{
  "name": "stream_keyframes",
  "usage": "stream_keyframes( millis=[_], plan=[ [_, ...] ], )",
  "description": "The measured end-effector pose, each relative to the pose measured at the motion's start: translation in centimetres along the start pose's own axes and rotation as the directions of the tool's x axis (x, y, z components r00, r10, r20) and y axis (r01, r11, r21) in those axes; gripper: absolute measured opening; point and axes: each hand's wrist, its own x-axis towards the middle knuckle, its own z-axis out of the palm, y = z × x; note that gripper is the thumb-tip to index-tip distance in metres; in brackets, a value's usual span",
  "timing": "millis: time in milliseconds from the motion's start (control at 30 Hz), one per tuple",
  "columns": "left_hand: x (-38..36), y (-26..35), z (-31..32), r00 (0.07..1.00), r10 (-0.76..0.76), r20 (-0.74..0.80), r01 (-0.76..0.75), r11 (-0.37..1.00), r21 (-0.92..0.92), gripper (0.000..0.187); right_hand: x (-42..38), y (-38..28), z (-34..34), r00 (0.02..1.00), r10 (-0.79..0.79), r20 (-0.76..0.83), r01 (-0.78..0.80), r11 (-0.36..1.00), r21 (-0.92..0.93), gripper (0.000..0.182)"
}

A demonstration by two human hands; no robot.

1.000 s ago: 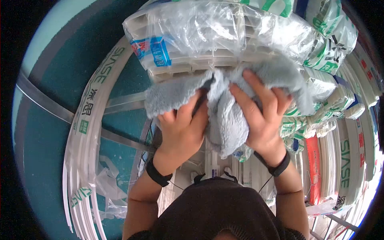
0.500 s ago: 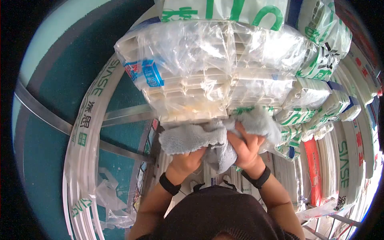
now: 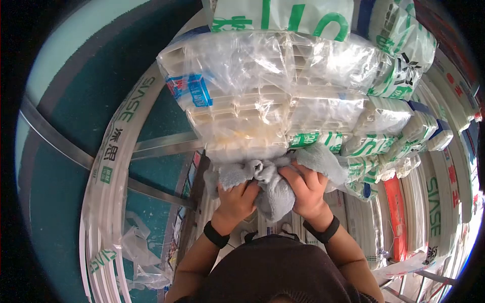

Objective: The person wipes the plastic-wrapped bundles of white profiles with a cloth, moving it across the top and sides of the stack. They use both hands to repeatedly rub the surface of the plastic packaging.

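Plastic wrap: throwing harsh white glare, upper middle
Grey cloth: softly lit, kinda fuzzy
Lower right edge: totally blown out
White strips: fisheye-bowed, left side
Corners: straight-up black

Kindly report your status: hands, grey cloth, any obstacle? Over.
Left hand, right hand both gripping grey fluffy cloth. Cloth bunched between them. Plastic-wrapped stack close beyond; contact unclear.

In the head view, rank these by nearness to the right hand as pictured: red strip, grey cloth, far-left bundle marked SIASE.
1. Grey cloth: held in the right hand.
2. Red strip: off to the right.
3. Bundle marked SIASE: far left of the picture.
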Motion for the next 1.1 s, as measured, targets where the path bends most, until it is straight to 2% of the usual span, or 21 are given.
stream_keyframes(
  millis=[67,167,233,267,333,400,500,533,567,633,700,733,767,833,933,1000,1033,1100],
  plan=[
    [-0.6,-0.7,1.1,0.998,0.047,-0.039,-0.049,0.997,-0.053,0.057,-0.1,-0.3,-0.5,0.997,0.011,0.075,-0.011,1.000,0.001,0.040],
    [0.1,-0.2,-0.3,0.988,0.143,-0.061,-0.146,0.988,-0.047,0.050,-0.4,-0.5,-1.7,0.978,0.016,0.207,-0.021,1.000,0.020,0.042],
    [0.6,0.1,-2.0,0.986,0.168,-0.022,-0.169,0.984,-0.053,0.044,0.5,-0.8,-3.3,0.964,-0.011,0.266,-0.001,0.999,0.044,0.043],
    [0.9,0.3,-3.1,0.984,0.178,-0.002,-0.178,0.982,-0.055,0.041,1.1,-0.7,-3.8,0.972,-0.048,0.231,0.040,0.998,0.041,0.045],
    [2.6,0.4,-5.7,0.954,0.267,-0.135,-0.267,0.964,0.021,0.035,2.7,-0.5,-4.7,0.979,-0.123,0.165,0.119,0.992,0.035,0.050],
    [4.8,0.4,-8.4,0.905,0.337,-0.260,-0.302,0.939,0.164,0.030,5.3,-0.5,-5.5,0.988,-0.157,0.001,0.157,0.987,0.029,0.044],
    [9.7,0.3,-12.8,0.818,0.397,-0.415,-0.206,0.878,0.433,0.029,10.0,0.0,-6.2,0.946,-0.214,-0.244,0.206,0.977,-0.060,0.041],
    [11.0,-0.3,-14.4,0.831,0.355,-0.427,-0.156,0.887,0.434,0.035,11.8,0.4,-6.7,0.923,-0.247,-0.296,0.231,0.969,-0.090,0.042],
    [13.2,-0.5,-15.5,0.766,0.380,-0.518,-0.148,0.889,0.433,0.040,13.5,0.8,-7.2,0.896,-0.283,-0.343,0.256,0.959,-0.123,0.043],
    [16.6,-0.7,-17.5,0.718,0.397,-0.571,-0.136,0.886,0.444,0.039,16.7,2.0,-8.0,0.839,-0.378,-0.392,0.327,0.925,-0.193,0.046],
    [19.8,-0.2,-18.6,0.727,0.399,-0.559,-0.147,0.885,0.441,0.038,19.5,2.6,-8.1,0.786,-0.470,-0.403,0.396,0.882,-0.256,0.050],
    [21.1,0.1,-18.6,0.745,0.392,-0.540,-0.156,0.889,0.431,0.038,20.9,3.1,-7.7,0.757,-0.497,-0.424,0.381,0.864,-0.330,0.047],
    [22.0,0.4,-18.4,0.767,0.378,-0.518,-0.166,0.897,0.409,0.037,22.3,3.4,-6.7,0.740,-0.517,-0.431,0.324,0.835,-0.445,0.045],
    [23.0,1.0,-18.0,0.806,0.344,-0.482,-0.182,0.918,0.352,0.037,24.1,3.7,-4.8,0.723,-0.525,-0.449,0.239,0.799,-0.551,0.041],
    [23.1,1.7,-17.6,0.836,0.318,-0.448,-0.198,0.935,0.294,0.036,23.7,2.0,-3.9,0.733,-0.472,-0.490,0.256,0.858,-0.444,0.042],
    [23.2,1.9,-17.7,0.849,0.310,-0.429,-0.206,0.940,0.271,0.035,23.1,2.0,-3.9,0.722,-0.535,-0.439,0.311,0.817,-0.486,0.043],
    [23.0,2.1,-17.6,0.854,0.304,-0.423,-0.207,0.943,0.261,0.035,23.2,3.0,-3.8,0.680,-0.622,-0.389,0.335,0.735,-0.590,0.044],
    [22.5,2.4,-17.5,0.859,0.302,-0.413,-0.217,0.946,0.240,0.035,22.6,3.2,-2.7,0.711,-0.518,-0.475,0.306,0.837,-0.455,0.044]
  ],
)
